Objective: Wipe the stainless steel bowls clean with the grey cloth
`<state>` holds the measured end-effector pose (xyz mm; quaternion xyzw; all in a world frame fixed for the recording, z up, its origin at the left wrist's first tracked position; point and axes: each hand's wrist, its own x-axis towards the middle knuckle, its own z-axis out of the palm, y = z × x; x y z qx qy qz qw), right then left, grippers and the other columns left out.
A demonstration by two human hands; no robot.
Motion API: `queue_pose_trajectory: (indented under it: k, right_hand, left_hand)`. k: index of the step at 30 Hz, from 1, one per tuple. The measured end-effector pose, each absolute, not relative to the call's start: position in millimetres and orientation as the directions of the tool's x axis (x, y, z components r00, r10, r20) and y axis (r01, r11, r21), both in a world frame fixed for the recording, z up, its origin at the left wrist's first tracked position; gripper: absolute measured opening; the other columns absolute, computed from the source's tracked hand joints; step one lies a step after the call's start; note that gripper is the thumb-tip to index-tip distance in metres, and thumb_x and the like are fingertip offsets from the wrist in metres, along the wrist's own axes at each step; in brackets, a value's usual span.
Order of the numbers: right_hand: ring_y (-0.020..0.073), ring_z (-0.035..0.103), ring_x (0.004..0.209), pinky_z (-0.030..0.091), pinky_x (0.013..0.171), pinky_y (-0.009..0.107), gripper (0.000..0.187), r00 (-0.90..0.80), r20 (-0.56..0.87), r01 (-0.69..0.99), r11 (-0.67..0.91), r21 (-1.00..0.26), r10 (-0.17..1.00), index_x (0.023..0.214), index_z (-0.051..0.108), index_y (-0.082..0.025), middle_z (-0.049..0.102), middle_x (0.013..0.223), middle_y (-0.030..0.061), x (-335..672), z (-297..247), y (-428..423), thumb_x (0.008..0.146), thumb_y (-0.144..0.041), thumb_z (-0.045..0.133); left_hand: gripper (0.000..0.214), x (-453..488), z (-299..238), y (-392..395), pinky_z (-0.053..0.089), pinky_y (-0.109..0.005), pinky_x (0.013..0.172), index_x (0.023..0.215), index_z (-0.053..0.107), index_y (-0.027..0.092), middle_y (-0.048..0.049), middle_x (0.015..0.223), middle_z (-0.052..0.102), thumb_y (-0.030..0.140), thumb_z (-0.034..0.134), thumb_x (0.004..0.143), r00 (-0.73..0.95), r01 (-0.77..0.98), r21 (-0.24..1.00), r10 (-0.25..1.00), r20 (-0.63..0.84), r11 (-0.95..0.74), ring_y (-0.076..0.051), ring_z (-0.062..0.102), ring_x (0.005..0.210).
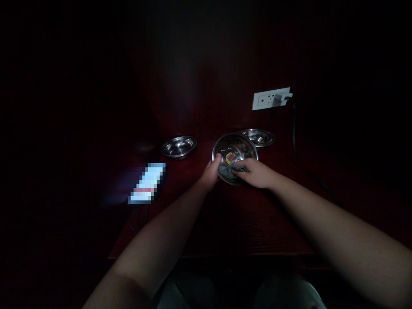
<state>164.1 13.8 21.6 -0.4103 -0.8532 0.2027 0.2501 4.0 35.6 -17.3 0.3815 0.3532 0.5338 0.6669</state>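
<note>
A shiny steel bowl (236, 146) with a yellow and red sticker inside is tipped toward me on the dark red table (244, 219). My left hand (210, 174) grips its near-left rim, thumb over the edge. Fingers closed, my right hand (257, 172) presses a grey cloth (227, 171) against the bowl's lower inside.
Two more steel bowls rest on the table, one at the left (179, 146) and one behind at the right (257, 137). A lit phone screen (148, 182) lies left with a cable. A white wall socket (271, 98) holds a plug with a dark cord. The room is very dark.
</note>
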Motion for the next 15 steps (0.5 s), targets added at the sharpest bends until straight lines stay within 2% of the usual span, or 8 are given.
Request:
queue_pose_trajectory:
  k: [15]
  right_hand:
    - [0.0179,0.061,0.076,0.044,0.075,0.03,0.021,-0.52,0.274,0.587,0.571,-0.574,0.809,0.085,0.067,-0.016,0.069,0.084,0.0056,164.0,19.4,14.5,0.082,-0.025,0.048]
  left_hand:
    - [0.049,5.5,-11.4,30.6,0.045,-0.042,0.094,0.12,0.055,0.014,-0.012,0.105,0.069,0.046,0.049,0.084,0.162,-0.417,0.894,0.982,-0.1,0.16,-0.025,0.063,0.101]
